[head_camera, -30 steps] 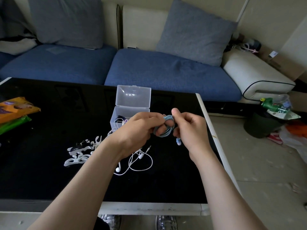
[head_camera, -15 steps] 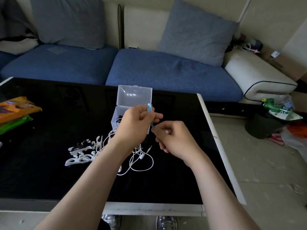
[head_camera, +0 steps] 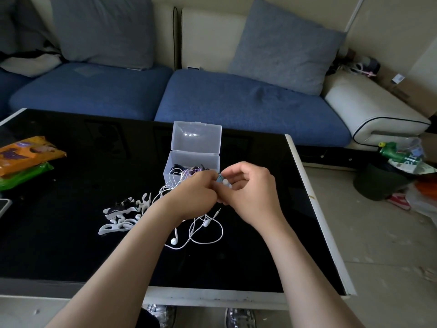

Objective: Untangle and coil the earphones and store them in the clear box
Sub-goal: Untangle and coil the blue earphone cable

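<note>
My left hand [head_camera: 196, 195] and right hand [head_camera: 250, 188] both pinch the bundled blue earphones [head_camera: 221, 179] between them; clear box [head_camera: 194, 159] just beyond, white earphones [head_camera: 205, 233] beneath

Earphones [head_camera: 221, 180] in left hand [head_camera: 196, 197], right hand [head_camera: 251, 192]

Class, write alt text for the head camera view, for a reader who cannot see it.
The left hand and right hand pinch a small coil of blue earphones between them above a black table. Behind them stands an open clear box holding other earphones; tangled white earphones lie on the table beneath the hands.
</note>
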Available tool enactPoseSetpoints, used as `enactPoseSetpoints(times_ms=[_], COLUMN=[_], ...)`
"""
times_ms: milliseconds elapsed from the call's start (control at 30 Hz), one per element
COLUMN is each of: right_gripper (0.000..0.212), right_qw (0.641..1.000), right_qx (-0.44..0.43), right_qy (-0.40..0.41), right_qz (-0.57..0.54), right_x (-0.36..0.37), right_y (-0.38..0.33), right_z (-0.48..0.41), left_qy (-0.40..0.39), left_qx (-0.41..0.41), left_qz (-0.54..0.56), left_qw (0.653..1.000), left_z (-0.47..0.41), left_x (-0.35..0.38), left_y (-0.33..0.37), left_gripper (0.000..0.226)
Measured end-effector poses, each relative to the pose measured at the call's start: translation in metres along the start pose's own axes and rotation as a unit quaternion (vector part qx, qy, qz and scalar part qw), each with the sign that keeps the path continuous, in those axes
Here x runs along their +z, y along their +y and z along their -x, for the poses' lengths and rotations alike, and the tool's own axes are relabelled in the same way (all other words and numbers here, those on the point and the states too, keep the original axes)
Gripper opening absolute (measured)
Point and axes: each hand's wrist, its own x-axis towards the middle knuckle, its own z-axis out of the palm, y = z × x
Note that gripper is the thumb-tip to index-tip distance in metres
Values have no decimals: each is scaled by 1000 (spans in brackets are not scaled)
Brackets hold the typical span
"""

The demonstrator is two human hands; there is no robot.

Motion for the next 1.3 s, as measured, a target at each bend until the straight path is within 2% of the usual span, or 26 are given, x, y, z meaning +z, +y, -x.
enactPoseSetpoints(times_ms=[67, 167, 233, 333, 400, 467, 533, 600, 733, 800, 900, 967, 1100, 1200, 1300], right_gripper=[23, 26, 24, 12, 20, 19, 22, 36, 68, 87, 105, 94, 57, 48, 39], right_qw=[1000, 999, 999, 999, 999, 998, 991, 973, 942, 909, 849, 828, 850, 856, 852], right_qx=[9, 5, 3, 3, 14, 24, 23, -13, -81, -100, -45, -8, 32, 49, 87], right_qy=[6, 49, 43, 22, 44, 44, -13, -97, -200, -236, -314, -332, -329, -287, -210], right_qz=[-24, -5, -3, -31, -23, 31, 131, 208, 259, 327, 422, 451, 410, 426, 472], right_x=[2, 3, 5, 19, 29, 39, 50, 68, 107, 124, 136, 132, 118, 103, 86], right_y=[-2, -4, -6, -3, 2, 7, 12, 17, 15, 16, 23, 30, 31, 25, 23], right_z=[0, -3, -5, -10, -14, -17, -14, -10, 8, 16, 20, 17, 10, 4, -1], left_qy=[-10, -40, -35, 10, 74, 134, 181, 218, 250, 252, 238, 231, 212, 201, 188], left_qx=[13, 23, 19, -2, -32, -59, -81, -101, -135, -158, -173, -180, -180, -178, -175], left_qz=[14, 44, 48, 70, 92, 113, 107, 108, 95, 62, 33, 18, -34, -67, -79], left_qw=[1000, 998, 998, 998, 993, 983, 974, 965, 954, 953, 955, 956, 960, 961, 963], left_z=[2, 7, 9, 11, 9, 5, 1, 2, 8, 9, 10, 9, 9, 6, 5], left_x=[-2, -6, -9, -14, -20, -27, -34, -41, -53, -58, -62, -63, -65, -66, -65], left_y=[-3, -3, -5, -7, -11, -19, -31, -39, -46, -53, -63, -68, -83, -93, -95], left_gripper=[28, 21, 23, 21, 19, 19, 16, 14, 14, 17, 18, 13, 16, 24, 28])
